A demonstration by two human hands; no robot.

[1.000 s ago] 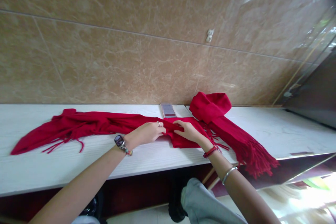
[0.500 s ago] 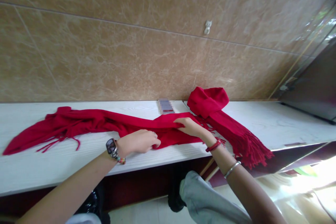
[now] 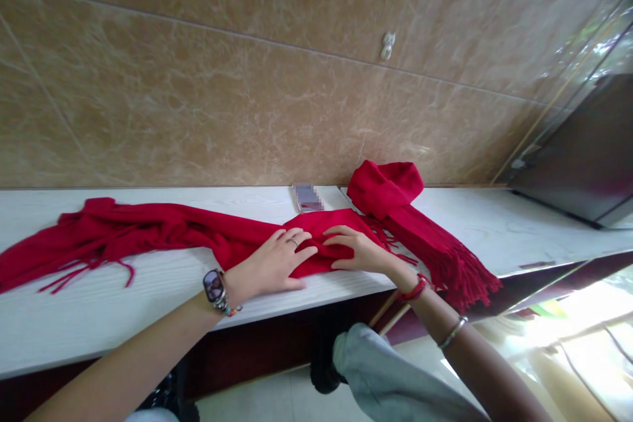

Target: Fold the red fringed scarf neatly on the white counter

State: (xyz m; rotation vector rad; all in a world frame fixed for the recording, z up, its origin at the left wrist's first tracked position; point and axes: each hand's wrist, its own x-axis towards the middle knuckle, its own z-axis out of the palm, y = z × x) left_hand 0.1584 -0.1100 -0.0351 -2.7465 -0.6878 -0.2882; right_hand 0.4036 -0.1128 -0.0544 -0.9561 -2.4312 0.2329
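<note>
A long red scarf (image 3: 168,227) lies stretched along the white counter, bunched on the left and flatter under my hands, with fringe at both ends. My left hand (image 3: 277,260) rests on its middle, fingers spread, a ring on one finger. Close beside it, my right hand (image 3: 359,250) touches the cloth with its fingers apart and curved. To the right, a second red scarf (image 3: 388,191) is looped over on itself, and its fringed end (image 3: 465,277) hangs past the counter's front edge.
A phone (image 3: 307,198) lies on the counter (image 3: 163,283) against the brown marbled wall (image 3: 222,92). A small cat-shaped hook (image 3: 388,45) is fixed to that wall. At the right end stands a dark appliance (image 3: 583,145). Below the front edge is my knee (image 3: 376,356).
My left hand has opened from a curled grip and now lies spread on the scarf. My right hand has let go of the folded edge and moved slightly nearer me.
</note>
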